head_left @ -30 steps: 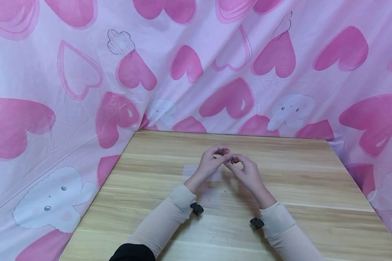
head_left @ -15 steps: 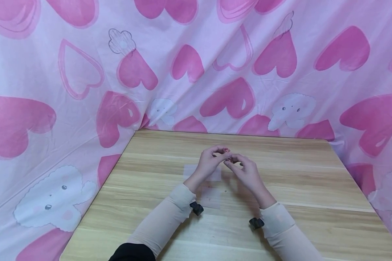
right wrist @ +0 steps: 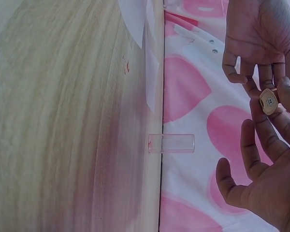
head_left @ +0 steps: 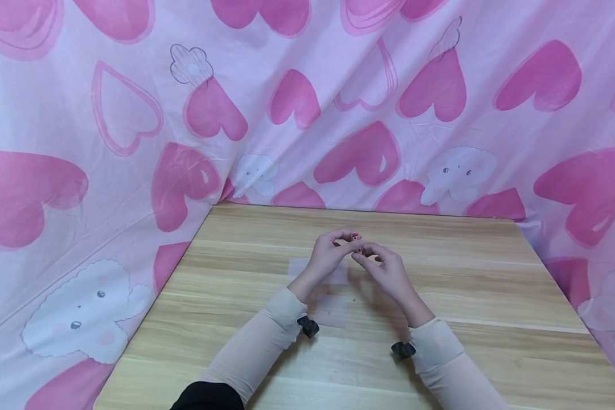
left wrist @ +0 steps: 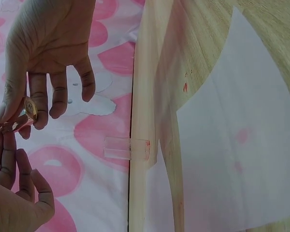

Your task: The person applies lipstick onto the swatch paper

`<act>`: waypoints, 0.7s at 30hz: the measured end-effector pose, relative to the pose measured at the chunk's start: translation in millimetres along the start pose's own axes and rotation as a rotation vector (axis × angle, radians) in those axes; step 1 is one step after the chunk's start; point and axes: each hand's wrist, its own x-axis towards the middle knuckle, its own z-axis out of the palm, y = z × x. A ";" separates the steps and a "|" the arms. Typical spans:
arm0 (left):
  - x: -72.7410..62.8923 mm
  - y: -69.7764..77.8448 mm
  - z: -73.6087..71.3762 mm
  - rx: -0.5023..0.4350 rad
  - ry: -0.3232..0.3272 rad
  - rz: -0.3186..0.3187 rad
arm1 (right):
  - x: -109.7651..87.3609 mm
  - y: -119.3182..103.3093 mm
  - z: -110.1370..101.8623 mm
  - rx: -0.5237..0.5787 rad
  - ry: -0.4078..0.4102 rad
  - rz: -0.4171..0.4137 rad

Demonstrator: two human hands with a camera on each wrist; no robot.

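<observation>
Both hands meet above the far middle of the table, around a small lipstick (head_left: 355,236) with a red part and a gold base. My left hand (head_left: 325,256) pinches it between thumb and fingers; my right hand (head_left: 388,272) grips its lower end. In the right wrist view the gold base (right wrist: 268,102), with tiny print on its end, shows among the fingers. The left wrist view shows that base (left wrist: 31,109) edge-on beside a pinkish part; fingers cover the rest. A clear cap (left wrist: 126,148) with red smears at one end stands apart on the table.
Two thin whitish sheets lie on the wooden table (head_left: 471,285): a farther one (head_left: 298,269) partly under the left forearm's line of sight, and a nearer one (head_left: 331,311). Red crumbs (left wrist: 185,87) dot the wood. A pink heart-patterned cloth (head_left: 359,154) hangs behind.
Both hands stay almost where they were, gripping the lipstick. Its red part has turned slightly between the fingertips and looks brighter now.
</observation>
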 end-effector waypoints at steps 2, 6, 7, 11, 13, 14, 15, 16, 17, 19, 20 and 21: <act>0.4 -1.4 -0.9 -0.003 -0.010 0.014 | 0.1 0.2 -0.3 0.006 -0.007 0.007; 0.7 -2.5 -2.4 0.003 -0.025 0.028 | 0.1 0.2 -1.2 0.020 -0.020 0.024; 0.7 -2.6 -2.8 0.003 -0.029 0.031 | 0.1 0.2 -1.5 0.023 -0.023 0.027; 0.5 -3.1 -3.6 0.014 -0.041 0.040 | 0.3 0.5 -2.4 0.032 -0.040 0.027; 0.4 -3.4 -4.0 0.016 -0.049 0.043 | 0.1 0.6 -3.1 0.038 -0.049 0.024; 0.4 -3.5 -4.2 0.019 -0.053 0.043 | -0.1 0.7 -3.4 0.041 -0.054 0.021; 0.4 -3.5 -4.4 0.018 -0.059 0.042 | -0.3 0.7 -3.7 0.044 -0.058 0.019; 0.3 -3.5 -4.7 0.015 -0.066 0.040 | -0.5 0.6 -4.2 0.048 -0.063 0.017; 0.2 -3.4 -5.0 0.012 -0.073 0.040 | -0.7 0.4 -4.5 0.053 -0.068 0.016; 0.1 -3.0 -5.7 0.007 -0.084 0.036 | -1.0 0.1 -5.0 0.062 -0.076 0.014; 0.0 -2.6 -5.9 0.005 -0.089 0.034 | -1.1 -0.1 -5.2 0.066 -0.079 0.012; -0.1 -2.3 -6.1 0.003 -0.093 0.031 | -1.1 -0.1 -5.4 0.067 -0.083 0.012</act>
